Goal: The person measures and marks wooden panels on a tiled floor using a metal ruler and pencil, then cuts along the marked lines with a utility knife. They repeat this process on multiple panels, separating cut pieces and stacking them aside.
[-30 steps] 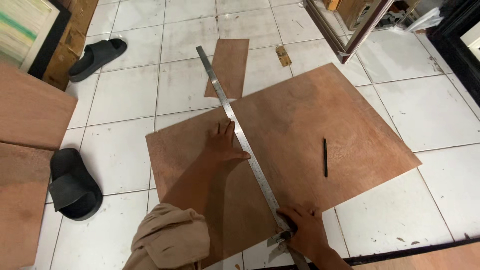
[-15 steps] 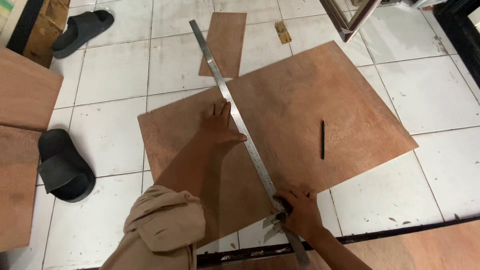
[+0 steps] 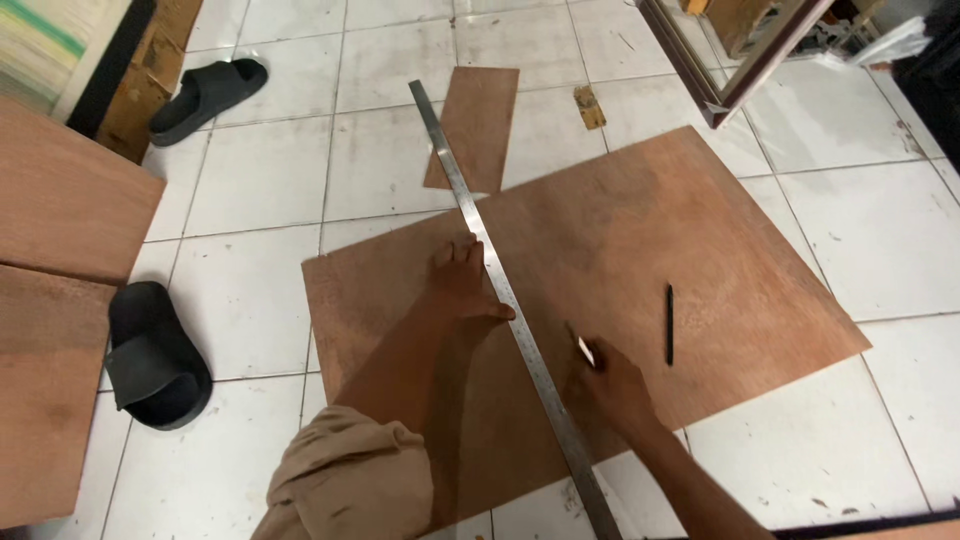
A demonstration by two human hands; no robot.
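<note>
We press a steel rule flat on a plywood sheet lying on the tiled floor.

Our left hand lies open, fingers spread, pinning the rule near its middle. Our right hand sits just right of the rule, closed round a small blade whose tip meets the sheet. A black pencil lies loose on the sheet. A smaller offcut lies under the rule's far end; black sandals rest to the left.
</note>
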